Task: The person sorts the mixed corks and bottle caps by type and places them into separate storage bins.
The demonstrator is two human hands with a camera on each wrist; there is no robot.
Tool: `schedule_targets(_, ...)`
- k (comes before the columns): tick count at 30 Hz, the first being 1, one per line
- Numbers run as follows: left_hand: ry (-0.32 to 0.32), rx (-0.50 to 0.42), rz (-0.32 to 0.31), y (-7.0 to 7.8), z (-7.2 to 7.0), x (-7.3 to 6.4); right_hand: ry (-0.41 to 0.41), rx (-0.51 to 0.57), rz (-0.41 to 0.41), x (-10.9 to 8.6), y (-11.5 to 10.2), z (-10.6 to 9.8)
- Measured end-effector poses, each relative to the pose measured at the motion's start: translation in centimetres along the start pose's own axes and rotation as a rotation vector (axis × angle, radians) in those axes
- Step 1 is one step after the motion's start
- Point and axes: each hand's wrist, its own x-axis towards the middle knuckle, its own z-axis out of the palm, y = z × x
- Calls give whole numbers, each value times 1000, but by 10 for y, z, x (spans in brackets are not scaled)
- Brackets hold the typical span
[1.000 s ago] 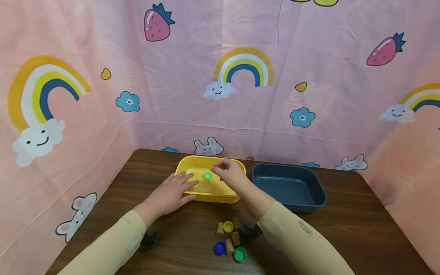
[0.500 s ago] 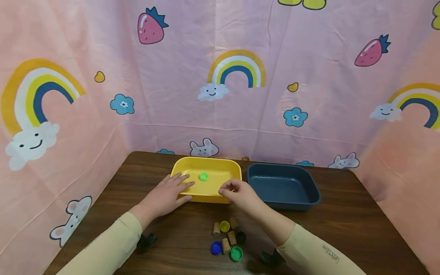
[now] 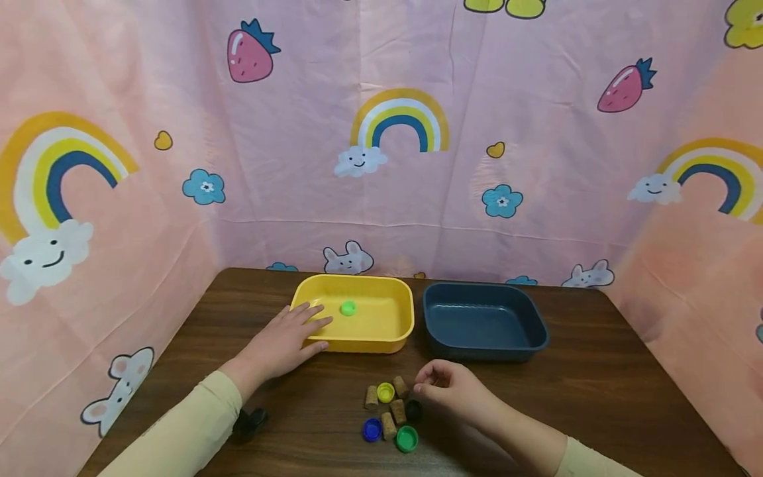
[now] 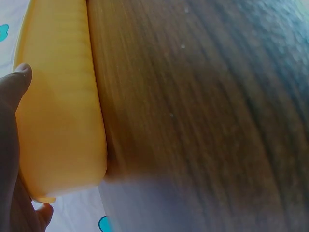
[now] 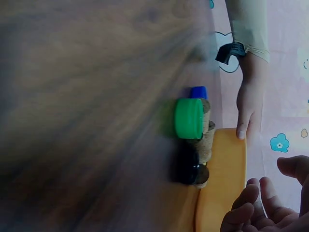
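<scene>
My left hand [image 3: 280,341] rests on the front left rim of a yellow bin [image 3: 381,345], fingers spread. In the left wrist view its thumb [image 4: 21,77] lies at the bin's edge. Inside the bin is a light green bottle cap [image 3: 348,309]. My right hand [image 3: 461,391], holding nothing, hovers right of a cluster of corks and caps, thumb and fingers apart. Nearest it is a black cap [image 3: 413,409]. Around that are a cork [image 3: 397,411], a yellow cap [image 3: 385,392], a blue cap [image 3: 372,430], a green cap [image 3: 407,438] and several more corks.
A dark blue bin [image 3: 485,353] stands right of the yellow one on the wooden table [image 3: 608,391]. Behind the table hangs a printed pink cloth [image 3: 298,179]. A black strap [image 5: 234,50] sits around the left wrist.
My right hand has moved from above the yellow bin back and right, down beside the caps and corks. The left hand has stayed on the bin's rim. The head view has shifted slightly.
</scene>
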Motion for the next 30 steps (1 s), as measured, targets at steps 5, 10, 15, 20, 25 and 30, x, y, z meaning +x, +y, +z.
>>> schedule_targets(5, 6, 10, -4, -3, -1, -2, -13, -17, 3, -8, 3, -1)
schedule_targets(10, 5, 6, 4, -3, -1, -2, -9, -40, -36, -10, 9, 2)
schedule_targets(15, -1, 3, 8, 1, -1, -1, -27, -173, -132, -9, 17, 4)
schedule_targets(20, 3, 5, 8, 1, -1, 0, -49, -560, -297, -5, 24, 5)
schedule_targets(25, 5, 5, 8, 1, 0, -1, -61, -853, -461, -2, 27, 6)
schedule_targets(30, 3, 3, 8, 1, 0, 0, -74, -945, -529, 2, 28, 8)
